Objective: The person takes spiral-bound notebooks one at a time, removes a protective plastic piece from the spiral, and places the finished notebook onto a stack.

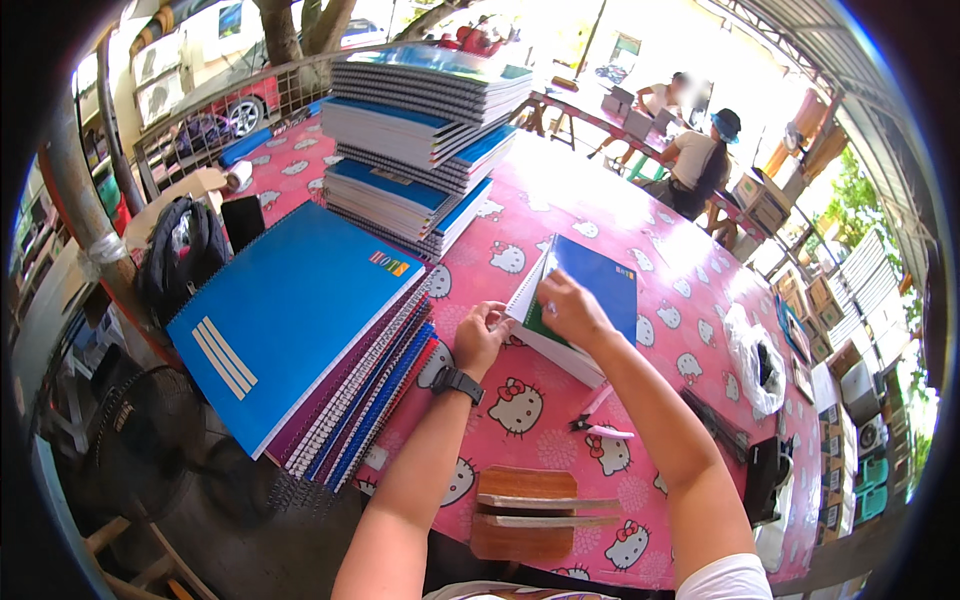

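A thick blue-covered book (pixel 605 278) with white page edges lies on the table before me, its bound edge toward the left. My left hand (pixel 482 335), with a dark watch on its wrist, has its fingers closed at the near-left corner of that bound edge. Over the cover my right hand (pixel 573 310) is curled, fingertips near the bound edge; whatever it pinches is hidden. A strip of green shows beneath the right hand. Nearer to me lie pink-handled cutters (pixel 603 425), jaws pointing left.
To the left is a stack of large spiral-bound blue notebooks (pixel 290 310), with a taller stack (pixel 420 140) behind it. A wooden piece with two slats (pixel 525 512) lies at the near edge. A white plastic bag (pixel 752 360) sits at right. Two people sit at a far table.
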### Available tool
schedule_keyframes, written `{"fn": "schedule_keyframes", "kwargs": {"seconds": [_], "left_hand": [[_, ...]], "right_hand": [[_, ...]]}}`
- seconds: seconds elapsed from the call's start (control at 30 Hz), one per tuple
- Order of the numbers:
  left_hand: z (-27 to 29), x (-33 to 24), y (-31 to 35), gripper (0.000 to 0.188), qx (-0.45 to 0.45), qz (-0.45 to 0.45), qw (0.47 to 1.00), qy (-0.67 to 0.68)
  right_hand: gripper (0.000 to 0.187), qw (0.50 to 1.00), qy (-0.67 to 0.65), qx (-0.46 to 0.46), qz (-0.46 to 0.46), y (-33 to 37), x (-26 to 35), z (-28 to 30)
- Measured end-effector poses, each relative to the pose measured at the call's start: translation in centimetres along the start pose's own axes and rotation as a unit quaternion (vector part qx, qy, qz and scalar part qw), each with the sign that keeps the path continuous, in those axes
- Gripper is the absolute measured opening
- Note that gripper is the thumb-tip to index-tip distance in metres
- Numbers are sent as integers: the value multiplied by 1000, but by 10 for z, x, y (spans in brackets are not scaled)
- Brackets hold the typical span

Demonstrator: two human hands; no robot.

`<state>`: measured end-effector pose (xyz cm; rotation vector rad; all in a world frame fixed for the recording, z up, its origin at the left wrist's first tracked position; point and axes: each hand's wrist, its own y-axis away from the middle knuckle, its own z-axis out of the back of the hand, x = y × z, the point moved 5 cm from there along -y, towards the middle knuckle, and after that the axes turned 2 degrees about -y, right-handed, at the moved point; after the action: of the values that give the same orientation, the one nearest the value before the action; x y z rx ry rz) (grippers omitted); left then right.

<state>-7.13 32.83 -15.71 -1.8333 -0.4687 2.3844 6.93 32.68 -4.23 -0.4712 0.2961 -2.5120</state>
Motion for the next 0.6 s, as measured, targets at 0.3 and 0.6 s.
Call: {"fn": "schedule_keyframes", "kwargs": {"seconds": [0.3, 0.6], "left_hand": [[-17, -224, 73, 94, 207, -275, 936, 70], [111, -259, 160, 18, 11, -218, 969, 119]], "right_hand": [[25, 881, -134, -454, -11, 85, 95, 189], [109, 888, -176, -419, -70, 221, 76, 202]]}}
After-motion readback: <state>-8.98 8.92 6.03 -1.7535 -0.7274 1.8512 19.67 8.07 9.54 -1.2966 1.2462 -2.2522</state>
